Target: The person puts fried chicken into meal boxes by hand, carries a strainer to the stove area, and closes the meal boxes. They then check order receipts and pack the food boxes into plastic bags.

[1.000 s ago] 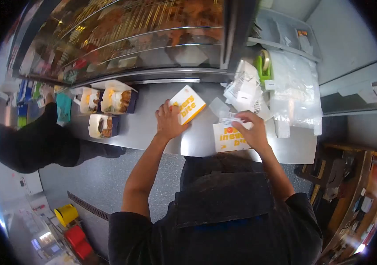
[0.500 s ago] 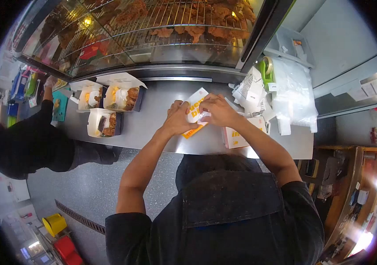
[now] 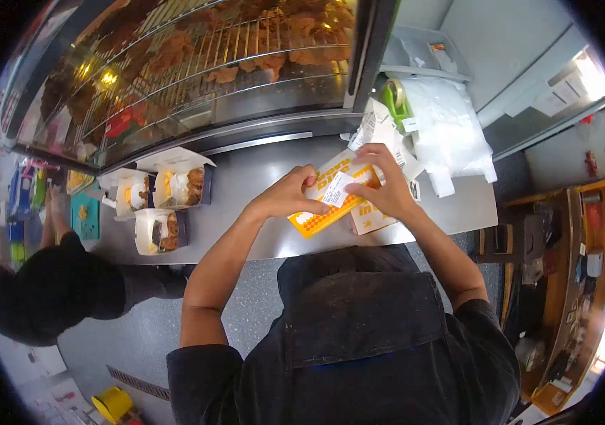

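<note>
Straight ahead on the shiny steel counter (image 3: 242, 177), lying aslant between both hands: a flat-topped cardboard box (image 3: 334, 212) printed in white and yellow. And on top of it, a small white printed paper label (image 3: 337, 185)! In from one side with the left hand (image 3: 284, 197), with fingers bent inward at the box's left edge and thumb stretched across the top, close by the label; too hard to tell from here whether pinching. Over to the right hand (image 3: 387, 185): spread wide, with thumb tip down at the label's edge and fingers arched out toward the box's far corner. Below that right wrist, a second white-and-orange printed carton (image 3: 372, 220), just beside the first, touching or not impossible to say. Beyond, a loose heap of white printed paper slips (image 3: 379, 129), then a bright green tape dispenser (image 3: 396, 106) next to a stack of translucent plastic bags (image 3: 447, 127). Away to the left, three open white-and-dark food boxes (image 3: 180, 186), all filled! Farther left, a dark-clothed co-worker (image 3: 40, 283), at a teal board (image 3: 92, 228).
</note>
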The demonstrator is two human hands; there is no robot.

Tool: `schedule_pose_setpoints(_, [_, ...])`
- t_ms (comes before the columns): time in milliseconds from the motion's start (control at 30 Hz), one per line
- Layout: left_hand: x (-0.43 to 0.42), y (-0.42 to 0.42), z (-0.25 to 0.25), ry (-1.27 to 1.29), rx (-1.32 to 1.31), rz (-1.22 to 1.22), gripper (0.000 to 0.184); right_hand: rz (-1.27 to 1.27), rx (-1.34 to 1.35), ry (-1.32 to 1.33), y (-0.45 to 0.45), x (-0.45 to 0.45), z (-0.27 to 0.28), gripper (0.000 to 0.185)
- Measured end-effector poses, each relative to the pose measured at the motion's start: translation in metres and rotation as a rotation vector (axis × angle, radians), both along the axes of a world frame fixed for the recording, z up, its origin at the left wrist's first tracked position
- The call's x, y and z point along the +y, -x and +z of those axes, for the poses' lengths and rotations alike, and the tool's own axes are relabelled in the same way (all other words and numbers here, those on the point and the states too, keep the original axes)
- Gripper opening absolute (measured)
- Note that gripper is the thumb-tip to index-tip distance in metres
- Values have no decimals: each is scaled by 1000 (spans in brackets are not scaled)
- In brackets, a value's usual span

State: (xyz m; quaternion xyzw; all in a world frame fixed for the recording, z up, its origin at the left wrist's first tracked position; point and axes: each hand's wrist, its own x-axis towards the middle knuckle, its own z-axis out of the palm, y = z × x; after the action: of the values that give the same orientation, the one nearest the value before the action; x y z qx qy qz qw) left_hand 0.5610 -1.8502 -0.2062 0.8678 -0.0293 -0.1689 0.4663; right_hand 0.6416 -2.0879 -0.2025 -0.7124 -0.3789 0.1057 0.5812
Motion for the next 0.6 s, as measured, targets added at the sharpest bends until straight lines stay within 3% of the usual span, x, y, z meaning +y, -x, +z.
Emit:
schedule_pose_setpoints(67, [-9,-11,1,89,2,-34,58,-213,-742,129,11,-20,8,39])
schedule_pose_setpoints(100, [-16,-16,3,90,7,-53,58,-256,-806,212,21,-27,13,25])
schedule_pose_setpoints(333, [-80,-40,-7,74,-139,-197,60,-258,-766,328,19,-82,8,32])
schedule_pose_setpoints(433, [-109,-42,-10,-6,-212,-124,59,-234,-702,390,2,-109,-3,35])
schedule_pose_setpoints(533, [-142,-40,-19,-169,-180,-46,56,-131,-611,448,-44,-144,-32,33])
schedule_pose_setpoints(600, [-164,-40,-28,-426,-388,-41,58,-322,-423,382,-95,-177,-71,26])
